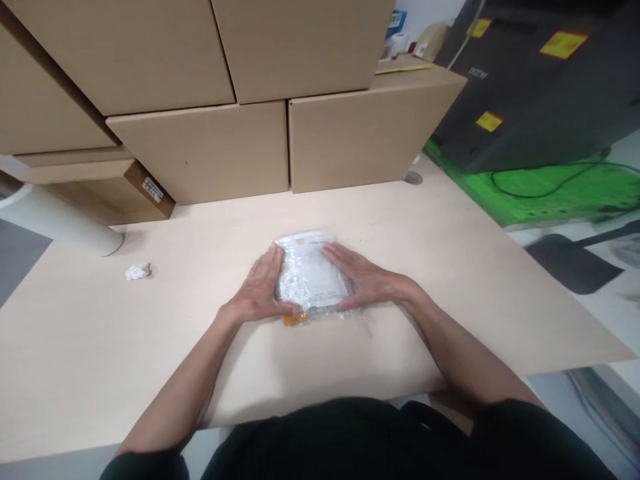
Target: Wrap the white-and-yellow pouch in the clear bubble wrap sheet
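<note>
A flat white package (313, 273) in clear, shiny plastic wrap lies on the light wooden table in front of me. A small orange patch shows at its near left corner. My left hand (263, 287) grips the left side, fingers along the edge and thumb at the near corner. On the opposite side, my right hand (363, 277) holds the package with fingertips over its top and thumb by the near right corner. The print on the package is too blurred to read.
Stacked cardboard boxes (210, 157) line the back of the table (190, 320). On the left are a white roll (65, 217) and a crumpled white scrap (138, 271). A dark Brother machine (530, 87) with yellow labels stands on a green surface (545, 193) at right.
</note>
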`<state>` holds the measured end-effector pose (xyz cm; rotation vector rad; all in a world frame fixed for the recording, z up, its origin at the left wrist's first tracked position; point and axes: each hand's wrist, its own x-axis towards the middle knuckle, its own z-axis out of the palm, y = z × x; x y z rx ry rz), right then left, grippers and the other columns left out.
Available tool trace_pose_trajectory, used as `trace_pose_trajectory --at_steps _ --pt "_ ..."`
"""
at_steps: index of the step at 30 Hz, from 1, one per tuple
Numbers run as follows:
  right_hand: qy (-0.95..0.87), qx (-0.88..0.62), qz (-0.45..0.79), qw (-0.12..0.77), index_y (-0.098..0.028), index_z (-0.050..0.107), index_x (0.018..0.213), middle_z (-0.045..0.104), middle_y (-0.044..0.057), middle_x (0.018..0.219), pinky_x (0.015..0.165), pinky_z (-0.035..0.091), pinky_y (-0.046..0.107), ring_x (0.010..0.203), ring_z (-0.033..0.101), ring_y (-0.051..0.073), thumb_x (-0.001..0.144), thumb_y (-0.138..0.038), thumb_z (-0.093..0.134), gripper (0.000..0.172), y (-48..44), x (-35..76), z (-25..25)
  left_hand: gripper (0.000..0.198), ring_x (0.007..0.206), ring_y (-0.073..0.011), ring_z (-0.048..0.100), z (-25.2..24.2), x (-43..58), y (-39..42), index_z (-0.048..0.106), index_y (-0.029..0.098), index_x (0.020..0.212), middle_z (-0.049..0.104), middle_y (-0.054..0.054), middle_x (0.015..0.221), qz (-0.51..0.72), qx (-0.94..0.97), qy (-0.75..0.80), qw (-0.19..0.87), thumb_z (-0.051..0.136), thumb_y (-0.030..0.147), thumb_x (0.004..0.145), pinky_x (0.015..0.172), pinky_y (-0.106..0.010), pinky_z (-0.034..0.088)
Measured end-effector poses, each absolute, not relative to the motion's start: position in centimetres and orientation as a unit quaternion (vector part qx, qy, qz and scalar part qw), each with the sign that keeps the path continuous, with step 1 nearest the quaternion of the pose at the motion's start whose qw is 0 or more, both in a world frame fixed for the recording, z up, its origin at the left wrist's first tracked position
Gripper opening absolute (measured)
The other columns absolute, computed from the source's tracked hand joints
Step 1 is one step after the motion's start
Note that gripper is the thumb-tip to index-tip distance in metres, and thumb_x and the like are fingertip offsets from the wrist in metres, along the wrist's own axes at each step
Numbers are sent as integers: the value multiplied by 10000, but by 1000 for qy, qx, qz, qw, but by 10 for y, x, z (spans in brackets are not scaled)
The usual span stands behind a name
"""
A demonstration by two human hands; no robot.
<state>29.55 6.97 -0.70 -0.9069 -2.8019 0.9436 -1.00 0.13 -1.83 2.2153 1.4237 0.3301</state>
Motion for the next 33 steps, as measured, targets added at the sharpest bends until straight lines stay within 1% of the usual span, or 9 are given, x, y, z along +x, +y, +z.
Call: trace_pose_trajectory --at_steps 6,9,12,14,16,21,24,28,33 --pt "-871 -298 389 45 -305 91 1620 -2 54 1703 1253 86 515 1548 -22 353 708 -683 755 1190 75 303 -1 1383 1537 -374 -94 -8 -6 2 -121 157 1598 -130 -205 1658 79 792 550 251 704 765 669 1229 -577 -26" --pt "-755 -384 497 189 -286 318 1562 304 102 1634 1166 354 463 1488 310 310 793 -648 691 928 79 307 -1 1333 1527 -375 -135 -2 0 -3 -124 202 1599 -164 -201 1652 97 789 556 244 688 759 700 1210 -612 -31" --pt "-587 -501 536 342 -194 599 1316 683 142 1218 793 566 360 990 677 240 796 -616 687 675 81 305 -7 1248 1514 -379 -181 4 13 -12 -64 233 1610 -205 -183 1646 135 802 543 209 649 768 735 1191 -633 -64" --pt "-547 -511 561 354 -171 690 1099 724 80 915 572 507 280 686 625 163 741 -574 748 543 80 301 -10 1246 1512 -404 -174 6 24 -17 27 228 1617 -170 -185 1656 138 817 528 187 641 809 701 1180 -649 -81" --pt "-531 -489 601 343 -171 704 990 692 28 786 506 454 249 594 562 128 685 -504 808 464 78 296 -11 1248 1513 -440 -136 6 35 -22 124 219 1613 -91 -195 1669 121 830 516 174 658 826 663 1165 -678 -78" --pt "-488 -457 647 367 -183 686 1002 702 47 889 696 550 318 757 655 170 599 -383 866 485 76 291 -10 710 1535 -411 -35 -1 44 -29 247 254 1590 84 -144 1683 124 829 524 150 515 479 971 1162 -712 36" --pt "-492 -443 651 371 -193 679 1045 702 68 955 773 563 363 844 679 203 561 -333 881 542 77 289 -11 529 1548 -360 34 -1 41 -30 342 312 1552 207 -75 1671 167 819 521 172 392 321 1026 1177 -694 64" --pt "-513 -431 641 374 -206 683 1075 692 83 1005 825 558 398 902 684 228 566 -346 865 559 77 289 -15 485 1538 -313 183 5 35 -27 463 273 1493 371 -69 1608 295 767 513 249 344 396 1039 1219 -616 84" --pt "-626 -476 446 426 -204 681 1109 674 126 1118 945 497 504 1080 623 303 715 -462 704 471 79 291 -14 584 1284 -302 576 15 34 -23 625 174 1348 644 -92 1364 535 579 536 303 395 577 992 1136 -451 405"
